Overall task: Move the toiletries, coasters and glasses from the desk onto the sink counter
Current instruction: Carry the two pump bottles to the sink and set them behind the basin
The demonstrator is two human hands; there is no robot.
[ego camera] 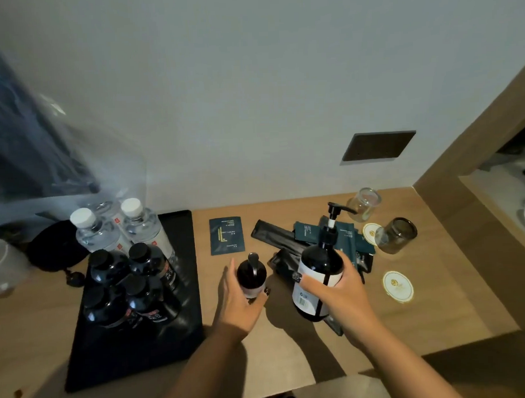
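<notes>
Hands: left hand point(239, 292) grips small pump bottle point(251, 278); right hand point(344, 288) grips large pump bottle point(320, 274).
Landmark: both just right of black tray point(135, 355).
Left: sachets point(227, 235), coasters point(398, 286), glasses point(396, 235) further right; apparently nothing moved.

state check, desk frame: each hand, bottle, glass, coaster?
Left hand: grips small pump bottle.
Right hand: grips large pump bottle, upright.
Clear glass: on its side.
Dark glass: on its side, over far coaster.
Near coaster: flat, bare.
Water bottles: capped, upright on tray.
</notes>
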